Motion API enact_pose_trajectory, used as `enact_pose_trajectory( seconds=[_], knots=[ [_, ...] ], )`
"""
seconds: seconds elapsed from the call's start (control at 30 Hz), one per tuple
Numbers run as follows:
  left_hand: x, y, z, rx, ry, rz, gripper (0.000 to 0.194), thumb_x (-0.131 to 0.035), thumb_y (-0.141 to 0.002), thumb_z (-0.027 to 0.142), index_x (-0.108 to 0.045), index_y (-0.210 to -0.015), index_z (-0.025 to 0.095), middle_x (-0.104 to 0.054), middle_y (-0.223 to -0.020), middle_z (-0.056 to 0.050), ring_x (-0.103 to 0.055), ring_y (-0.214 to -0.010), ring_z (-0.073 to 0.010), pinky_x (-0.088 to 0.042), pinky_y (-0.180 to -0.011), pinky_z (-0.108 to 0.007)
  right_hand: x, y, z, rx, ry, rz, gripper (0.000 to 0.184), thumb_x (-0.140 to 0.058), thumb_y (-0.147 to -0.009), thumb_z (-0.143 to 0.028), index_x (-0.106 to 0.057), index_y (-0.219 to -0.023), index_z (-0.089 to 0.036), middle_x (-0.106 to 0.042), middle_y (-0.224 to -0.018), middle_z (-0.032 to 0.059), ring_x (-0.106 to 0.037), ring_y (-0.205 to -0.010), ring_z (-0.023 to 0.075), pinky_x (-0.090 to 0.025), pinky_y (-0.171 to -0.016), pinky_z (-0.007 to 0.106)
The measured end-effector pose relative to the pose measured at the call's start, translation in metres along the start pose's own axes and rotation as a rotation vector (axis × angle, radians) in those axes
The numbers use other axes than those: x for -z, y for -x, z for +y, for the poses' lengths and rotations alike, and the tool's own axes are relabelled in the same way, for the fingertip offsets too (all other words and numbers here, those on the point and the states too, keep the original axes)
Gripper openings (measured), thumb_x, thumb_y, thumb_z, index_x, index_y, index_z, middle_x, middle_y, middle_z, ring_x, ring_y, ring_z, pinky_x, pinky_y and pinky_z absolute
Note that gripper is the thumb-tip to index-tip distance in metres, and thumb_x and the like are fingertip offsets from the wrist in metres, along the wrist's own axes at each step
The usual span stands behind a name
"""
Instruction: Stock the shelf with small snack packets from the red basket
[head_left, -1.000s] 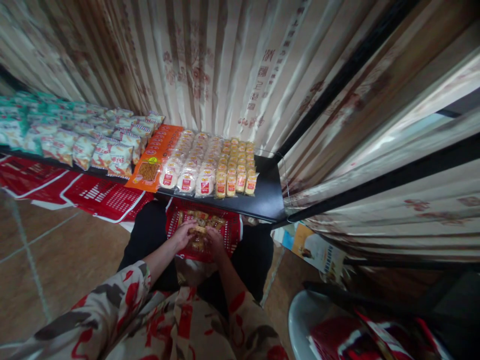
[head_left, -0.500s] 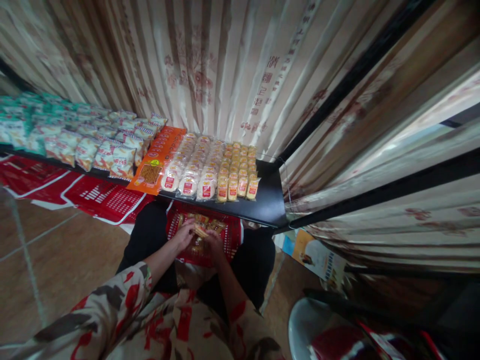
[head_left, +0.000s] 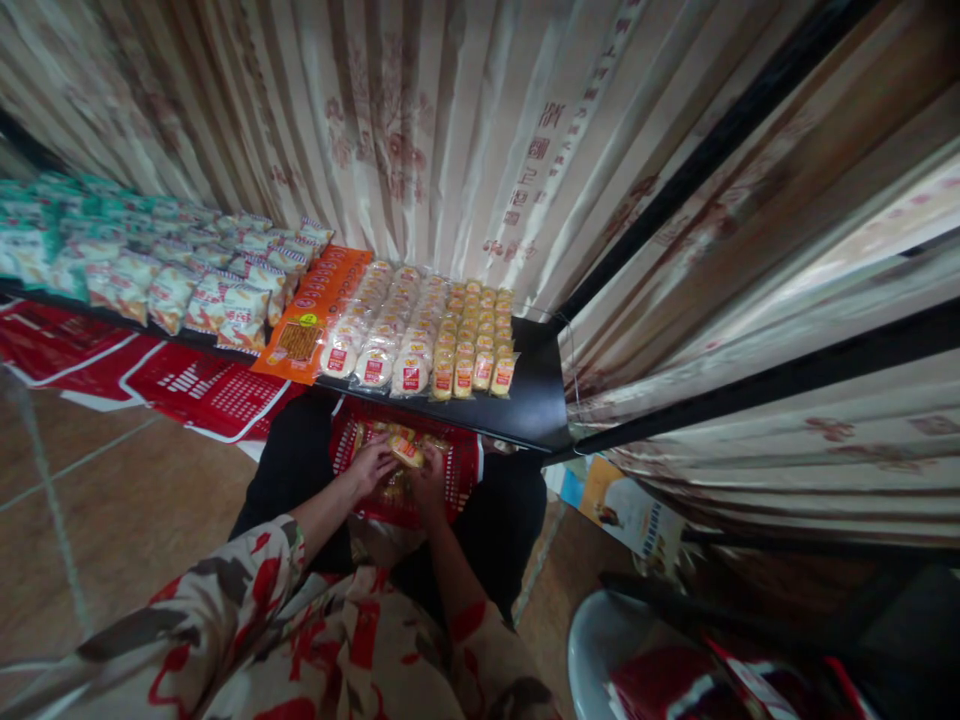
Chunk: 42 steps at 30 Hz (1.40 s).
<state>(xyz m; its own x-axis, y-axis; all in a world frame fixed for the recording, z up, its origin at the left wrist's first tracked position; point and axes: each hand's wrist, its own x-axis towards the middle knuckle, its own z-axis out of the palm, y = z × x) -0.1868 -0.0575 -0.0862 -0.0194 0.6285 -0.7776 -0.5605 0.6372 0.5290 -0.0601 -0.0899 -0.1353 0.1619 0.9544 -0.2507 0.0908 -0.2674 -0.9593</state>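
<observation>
Between my two hands is a small wrapped snack pack (head_left: 406,450), yellowish with an orange-red label facing up. My left hand (head_left: 372,466) grips its left end. At its right end is my right hand (head_left: 429,484), with fingers curled against it. Both hands are over a red basket (head_left: 466,470) between my knees, in which more yellowish packs partly show under the hands. On the black shelf (head_left: 536,375) just beyond, matching yellow packs (head_left: 484,340) stand in rows at the right, next to rows of round white wrapped crackers (head_left: 390,335).
An orange snack bag (head_left: 315,320) lies left of the crackers, then white bags (head_left: 217,280) and green bags (head_left: 45,225). Red bags (head_left: 202,385) hang below the shelf. A pale curtain (head_left: 450,130) and black posts (head_left: 675,200) close off the back and right. A white basin (head_left: 600,650) is at lower right.
The pack in my hands has been turned, so its labelled face now shows upward. My hands remain above the basket. The view has shifted slightly.
</observation>
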Motion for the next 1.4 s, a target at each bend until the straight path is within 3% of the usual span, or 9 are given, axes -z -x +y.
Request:
enact_pose_trajectory(
  seconds=[0.07, 0.17, 0.4, 0.57, 0.73, 0.97, 1.17, 1.4],
  knots=[
    [-0.001, 0.000, -0.001, 0.020, 0.019, 0.007, 0.042, -0.050, -0.075, 0.002, -0.055, -0.113, 0.017, -0.067, -0.079, -0.003, -0.064, -0.066, -0.0113, -0.055, -0.074, -0.026, 0.001, 0.001, -0.003, 0.034, 0.039, 0.029, 0.056, -0.044, -0.067, -0.014, -0.046, -0.122, -0.019, -0.056, -0.123, 0.0105, -0.057, -0.108, 0.0182, -0.047, -0.091, 0.032],
    [-0.003, 0.000, -0.001, 0.034, 0.050, 0.017, 0.038, -0.050, -0.077, 0.004, -0.056, -0.112, 0.016, -0.067, -0.077, -0.003, -0.064, -0.064, -0.0115, -0.055, -0.069, -0.024, 0.000, 0.003, -0.007, 0.105, 0.183, 0.040, 0.046, -0.043, -0.067, -0.014, -0.054, -0.112, -0.017, -0.058, -0.119, 0.0109, -0.054, -0.113, 0.0198, -0.041, -0.101, 0.034],
    [-0.007, -0.003, 0.003, 0.059, 0.121, 0.015, 0.019, -0.050, -0.081, 0.006, -0.058, -0.095, 0.016, -0.064, -0.070, -0.001, -0.062, -0.057, -0.0106, -0.053, -0.059, -0.020, -0.004, 0.011, -0.003, 0.212, 0.297, 0.050, 0.040, -0.049, -0.067, -0.015, -0.057, -0.106, -0.018, -0.060, -0.110, 0.0099, -0.056, -0.105, 0.0218, -0.045, -0.096, 0.038],
    [-0.012, -0.008, 0.006, 0.109, 0.171, -0.035, 0.011, -0.047, -0.086, 0.011, -0.057, -0.088, 0.014, -0.063, -0.066, -0.002, -0.064, -0.059, -0.0128, -0.054, -0.062, -0.022, -0.008, 0.014, 0.004, 0.429, 0.360, 0.020, 0.042, -0.048, -0.069, -0.013, -0.054, -0.111, -0.016, -0.057, -0.118, 0.0137, -0.050, -0.117, 0.0234, -0.040, -0.103, 0.043],
    [-0.019, -0.007, 0.007, 0.188, 0.198, -0.137, 0.018, -0.045, -0.089, 0.017, -0.061, -0.088, 0.010, -0.067, -0.074, -0.009, -0.067, -0.069, -0.0173, -0.055, -0.068, -0.027, -0.010, 0.025, 0.005, 0.554, 0.466, -0.067, 0.048, -0.051, -0.073, -0.016, -0.051, -0.121, -0.017, -0.050, -0.132, 0.0137, -0.043, -0.128, 0.0238, -0.035, -0.108, 0.046],
    [-0.014, -0.010, 0.005, 0.186, 0.216, -0.159, 0.010, -0.051, -0.085, 0.015, -0.060, -0.082, 0.012, -0.069, -0.078, -0.008, -0.068, -0.070, -0.0164, -0.055, -0.069, -0.025, -0.013, 0.032, -0.002, 0.541, 0.371, -0.041, 0.043, -0.050, -0.080, -0.024, -0.053, -0.122, -0.016, -0.053, -0.130, 0.0141, -0.047, -0.125, 0.0229, -0.038, -0.107, 0.043],
    [-0.006, -0.015, 0.000, 0.154, 0.214, -0.117, 0.011, -0.051, -0.083, 0.011, -0.060, -0.089, 0.013, -0.069, -0.074, -0.005, -0.069, -0.067, -0.0160, -0.055, -0.064, -0.025, -0.010, 0.032, -0.001, 0.294, 0.232, -0.025, 0.038, -0.045, -0.088, -0.039, -0.057, -0.118, -0.018, -0.062, -0.120, 0.0111, -0.057, -0.112, 0.0205, -0.044, -0.100, 0.038],
    [0.001, -0.006, -0.004, 0.121, 0.205, -0.130, 0.013, -0.052, -0.078, 0.009, -0.061, -0.086, 0.013, -0.069, -0.071, -0.004, -0.068, -0.063, -0.0150, -0.054, -0.060, -0.023, -0.011, 0.035, -0.006, 0.156, 0.069, -0.069, 0.034, -0.047, -0.087, -0.040, -0.065, -0.108, -0.021, -0.067, -0.109, 0.0074, -0.060, -0.105, 0.0194, -0.048, -0.092, 0.033]
  ],
)
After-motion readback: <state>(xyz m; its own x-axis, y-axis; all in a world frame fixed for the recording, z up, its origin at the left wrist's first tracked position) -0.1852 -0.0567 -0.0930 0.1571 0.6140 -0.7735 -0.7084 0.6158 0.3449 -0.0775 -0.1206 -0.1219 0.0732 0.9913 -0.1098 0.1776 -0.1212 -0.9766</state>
